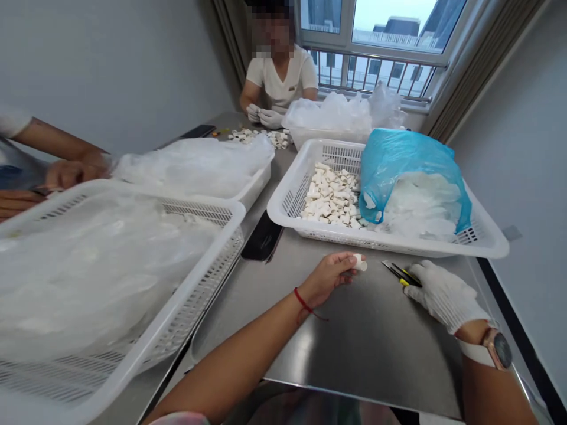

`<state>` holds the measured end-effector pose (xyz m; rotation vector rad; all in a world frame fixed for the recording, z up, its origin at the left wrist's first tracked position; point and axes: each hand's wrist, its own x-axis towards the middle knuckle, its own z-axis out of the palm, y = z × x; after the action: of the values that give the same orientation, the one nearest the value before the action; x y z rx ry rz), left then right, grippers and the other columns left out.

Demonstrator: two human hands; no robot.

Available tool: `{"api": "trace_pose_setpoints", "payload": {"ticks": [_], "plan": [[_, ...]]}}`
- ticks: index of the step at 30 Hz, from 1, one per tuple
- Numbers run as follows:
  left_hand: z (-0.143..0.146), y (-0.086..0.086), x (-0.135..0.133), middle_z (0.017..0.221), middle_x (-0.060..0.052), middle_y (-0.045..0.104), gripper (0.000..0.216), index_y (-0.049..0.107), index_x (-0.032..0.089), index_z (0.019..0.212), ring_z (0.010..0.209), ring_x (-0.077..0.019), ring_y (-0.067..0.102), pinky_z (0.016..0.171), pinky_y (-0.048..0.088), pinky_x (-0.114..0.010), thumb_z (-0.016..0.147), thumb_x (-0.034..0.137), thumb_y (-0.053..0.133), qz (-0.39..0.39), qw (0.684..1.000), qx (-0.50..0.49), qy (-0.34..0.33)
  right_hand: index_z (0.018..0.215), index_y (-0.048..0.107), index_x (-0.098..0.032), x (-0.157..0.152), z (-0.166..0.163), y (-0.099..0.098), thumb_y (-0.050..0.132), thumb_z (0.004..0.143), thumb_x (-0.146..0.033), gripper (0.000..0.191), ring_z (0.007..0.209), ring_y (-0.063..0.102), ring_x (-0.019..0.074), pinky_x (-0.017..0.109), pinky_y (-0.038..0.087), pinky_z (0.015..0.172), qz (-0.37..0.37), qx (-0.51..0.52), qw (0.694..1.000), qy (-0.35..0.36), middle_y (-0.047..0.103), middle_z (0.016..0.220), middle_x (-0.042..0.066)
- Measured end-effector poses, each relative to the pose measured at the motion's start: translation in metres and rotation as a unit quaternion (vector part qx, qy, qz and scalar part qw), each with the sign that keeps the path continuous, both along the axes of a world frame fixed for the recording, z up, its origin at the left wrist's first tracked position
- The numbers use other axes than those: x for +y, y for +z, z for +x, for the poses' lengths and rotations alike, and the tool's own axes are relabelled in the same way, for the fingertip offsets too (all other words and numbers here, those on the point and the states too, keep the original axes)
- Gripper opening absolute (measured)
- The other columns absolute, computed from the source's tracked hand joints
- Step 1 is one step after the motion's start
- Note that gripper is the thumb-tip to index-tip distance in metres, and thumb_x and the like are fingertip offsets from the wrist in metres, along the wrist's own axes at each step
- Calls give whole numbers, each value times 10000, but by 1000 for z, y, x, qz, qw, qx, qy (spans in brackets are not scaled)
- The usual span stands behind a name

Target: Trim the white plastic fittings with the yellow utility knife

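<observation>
My bare left hand (332,274), with a red string at the wrist, grips a short white plastic pipe fitting (361,264) between thumb and fingers. Its round open end faces my right side. A white knitted glove covers my right hand (445,295), which is closed around a black and yellow utility knife (401,274). The blade points left, toward the fitting, with a gap between them. Both hands are over the metal table (345,342). Just beyond them, a white basket (390,245) holds a pile of similar white fittings (332,195).
In that basket lies a blue plastic bag (407,150) with white pieces. A black phone (262,236) rests left of it. Another white basket (199,289), filled with clear plastic film, stands at left. One gloved co-worker (283,77) sits opposite; another person's hand (71,174) is at far left.
</observation>
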<state>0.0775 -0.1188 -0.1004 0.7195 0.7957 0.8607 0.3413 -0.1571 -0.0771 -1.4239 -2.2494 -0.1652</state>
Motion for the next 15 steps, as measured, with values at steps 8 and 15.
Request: {"api": "trace_pose_setpoints", "payload": {"ticks": [8,15], "plan": [[-5,0,7,754,-29,667,275,726,131,851,597,-61,533,567,450,-169,662,308,819,-52,997,-35,44,1106,585,-219,8,-29,6,523,892,-381,275,751,668,234,321,471,589,-130,-77,987,-46,688,877,57],[-8,-1,10,705,-21,658,185,704,117,820,596,-66,575,580,479,-169,716,245,787,-80,993,-51,67,1302,537,-245,5,-50,11,403,979,-378,374,767,641,169,269,457,602,-77,-84,993,34,635,954,54]]}}
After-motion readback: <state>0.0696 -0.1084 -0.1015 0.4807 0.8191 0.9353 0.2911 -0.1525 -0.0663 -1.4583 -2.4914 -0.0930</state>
